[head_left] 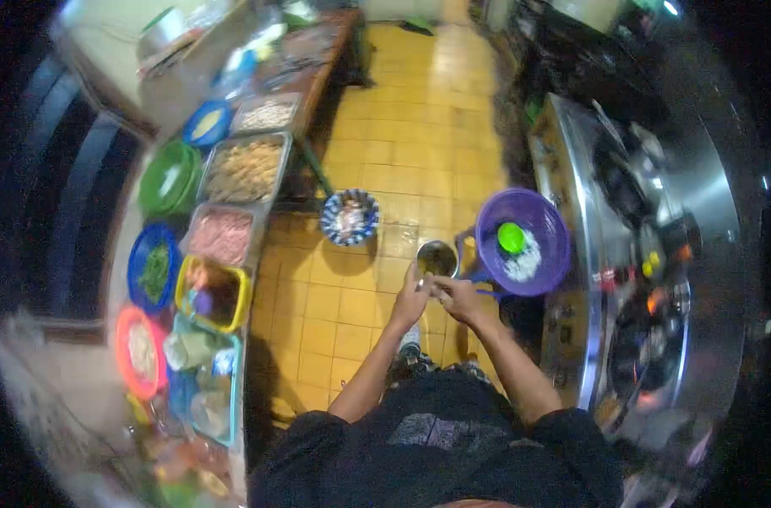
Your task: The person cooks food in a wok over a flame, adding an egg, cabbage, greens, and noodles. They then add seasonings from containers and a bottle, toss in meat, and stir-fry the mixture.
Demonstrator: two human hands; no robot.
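In front of my body is a small round metal bowl [439, 254] with something dark yellowish inside. My left hand [410, 298] is closed at its near left side, with the fingers against the rim. My right hand [455, 296] is at the near right rim, almost touching the left. Its fingers are pinched together, and what they hold is too small and blurred to make out. Just to the right is a purple basin [555, 222] containing white powder [523, 261] and a bright green cup [511, 238].
A blue-and-white patterned bowl [350, 240] stands ahead on the left. Trays of pink minced meat [221, 236] and brown pieces [244, 168] line the left table, beside a yellow tub [244, 298]. On the right, a metal stove [584, 190] holds pans with flames [654, 300] beneath.
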